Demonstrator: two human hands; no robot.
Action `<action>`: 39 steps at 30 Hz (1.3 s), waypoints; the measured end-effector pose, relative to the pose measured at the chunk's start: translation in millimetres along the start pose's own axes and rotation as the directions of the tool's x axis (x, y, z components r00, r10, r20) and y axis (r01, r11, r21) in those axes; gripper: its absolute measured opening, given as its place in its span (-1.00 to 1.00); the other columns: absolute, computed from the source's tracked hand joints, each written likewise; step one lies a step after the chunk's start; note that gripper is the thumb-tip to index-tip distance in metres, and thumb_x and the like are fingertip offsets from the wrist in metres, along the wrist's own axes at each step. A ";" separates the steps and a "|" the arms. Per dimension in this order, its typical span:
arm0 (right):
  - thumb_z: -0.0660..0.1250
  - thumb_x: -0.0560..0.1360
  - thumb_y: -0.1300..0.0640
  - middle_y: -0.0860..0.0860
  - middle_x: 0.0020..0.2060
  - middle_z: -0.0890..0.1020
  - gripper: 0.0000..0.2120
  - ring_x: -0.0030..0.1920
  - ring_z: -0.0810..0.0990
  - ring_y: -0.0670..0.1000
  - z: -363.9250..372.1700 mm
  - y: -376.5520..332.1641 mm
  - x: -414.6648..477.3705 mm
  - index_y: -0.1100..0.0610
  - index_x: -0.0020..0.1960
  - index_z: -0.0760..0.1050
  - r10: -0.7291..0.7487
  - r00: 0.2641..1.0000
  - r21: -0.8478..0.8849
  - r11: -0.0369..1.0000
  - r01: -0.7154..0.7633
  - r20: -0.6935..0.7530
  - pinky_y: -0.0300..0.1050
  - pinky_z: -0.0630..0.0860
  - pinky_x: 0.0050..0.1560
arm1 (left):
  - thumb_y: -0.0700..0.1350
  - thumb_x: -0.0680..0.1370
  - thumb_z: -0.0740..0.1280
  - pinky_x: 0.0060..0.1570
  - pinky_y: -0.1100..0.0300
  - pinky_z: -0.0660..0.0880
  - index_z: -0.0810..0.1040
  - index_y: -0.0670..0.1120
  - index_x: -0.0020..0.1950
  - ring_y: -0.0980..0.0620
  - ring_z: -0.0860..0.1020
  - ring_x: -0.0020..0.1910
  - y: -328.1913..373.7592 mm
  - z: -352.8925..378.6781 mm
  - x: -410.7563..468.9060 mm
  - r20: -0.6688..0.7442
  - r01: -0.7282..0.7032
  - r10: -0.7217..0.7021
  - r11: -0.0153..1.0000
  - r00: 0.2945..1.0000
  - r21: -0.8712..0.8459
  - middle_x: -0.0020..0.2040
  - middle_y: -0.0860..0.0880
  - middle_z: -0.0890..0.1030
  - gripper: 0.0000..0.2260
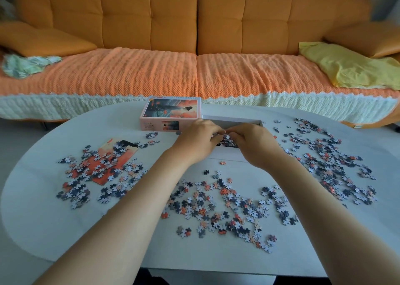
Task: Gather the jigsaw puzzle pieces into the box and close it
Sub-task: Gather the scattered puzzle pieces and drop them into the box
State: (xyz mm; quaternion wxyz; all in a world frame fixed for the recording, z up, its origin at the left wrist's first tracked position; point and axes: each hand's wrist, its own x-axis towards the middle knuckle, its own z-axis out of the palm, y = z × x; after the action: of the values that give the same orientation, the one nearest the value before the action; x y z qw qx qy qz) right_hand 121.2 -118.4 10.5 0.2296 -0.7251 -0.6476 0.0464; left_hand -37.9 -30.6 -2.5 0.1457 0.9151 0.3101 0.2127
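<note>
The open white box base (233, 121) stands at the table's far middle, with puzzle pieces inside it (227, 141). My left hand (195, 141) and my right hand (255, 145) are side by side over the box, fingers curled down and fingertips meeting. What lies under the fingers is hidden. The picture lid (171, 113) sits to the left of the base. Loose pieces lie in three spreads: left (95, 176), near middle (227, 207) and right (329, 159).
A printed picture sheet (116, 155) lies under the left spread. The white oval table (65, 230) ends near me. Behind it runs an orange sofa (194, 72) with a yellow cloth (350, 66) on its right and a green cloth (23, 66) on its left.
</note>
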 end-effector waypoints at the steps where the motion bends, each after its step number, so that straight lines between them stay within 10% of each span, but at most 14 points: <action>1: 0.16 0.62 0.05 -0.11 -0.33 0.56 -0.75 -0.28 0.52 0.01 0.3 0.0 -3.0 -0.05 -0.02 0.63 -0.002 1.000 -0.005 1.000 0.002 -0.001 -0.18 0.37 -0.37 | -0.03 0.61 0.27 0.14 0.05 0.38 0.63 0.01 0.19 -0.03 0.47 0.14 -1.4 0.2 -3.6 -0.008 -0.019 0.020 0.999 1.000 0.047 0.09 0.02 0.60 -0.79; 13: -0.01 0.60 -0.24 -0.07 0.47 0.33 -0.50 0.43 0.34 0.04 4.2 -1.1 -17.0 -0.08 0.45 0.33 0.086 0.961 -0.305 0.952 -0.002 0.263 0.06 0.29 0.40 | 0.08 0.59 0.22 0.47 0.08 -0.06 0.48 0.05 0.37 0.03 0.35 0.39 11.8 -4.9 -20.1 0.209 -0.062 0.018 0.976 0.978 0.207 0.35 0.09 0.49 -0.64; 18: 0.12 0.57 -0.21 -0.08 0.28 0.55 -0.54 0.24 0.52 0.03 1.1 1.4 -18.3 -0.11 0.42 0.37 0.067 0.964 -0.272 0.962 0.006 0.258 -0.05 0.48 0.10 | 0.18 0.57 0.19 0.51 -0.03 -0.27 0.34 0.05 0.49 0.06 0.22 0.50 6.5 -2.0 -5.6 0.317 -0.091 -0.025 0.935 0.948 0.343 0.53 0.08 0.29 -0.49; 28: 0.18 0.48 -0.31 -0.22 0.47 0.28 -0.44 0.45 0.30 -0.01 -0.8 2.2 -5.4 -0.24 0.45 0.27 0.036 0.918 -0.181 0.983 0.039 0.395 0.02 0.30 0.38 | 0.16 0.52 0.27 0.47 0.05 0.07 0.54 -0.01 0.22 0.03 0.45 0.26 1.4 6.0 -16.2 0.195 -0.144 0.080 0.930 0.978 0.337 0.17 0.08 0.57 -0.64; 39: 0.06 0.47 -0.41 -0.20 0.47 0.31 -0.40 0.43 0.33 -0.02 4.2 5.5 -2.1 -0.22 0.45 0.29 0.093 0.919 -0.255 0.967 0.008 0.383 0.04 0.31 0.37 | 0.08 0.54 0.31 0.40 0.05 0.21 0.51 -0.02 0.35 0.00 0.40 0.32 -5.8 11.5 -15.5 0.144 -0.170 0.128 0.929 0.981 0.328 0.29 0.04 0.53 -0.60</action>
State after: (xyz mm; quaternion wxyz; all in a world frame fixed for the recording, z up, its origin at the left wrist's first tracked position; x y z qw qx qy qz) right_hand 124.4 -119.6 4.1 0.0007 -0.7382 -0.6651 0.1130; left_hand -46.5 -37.5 -19.4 -0.0122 0.9585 0.2623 0.1110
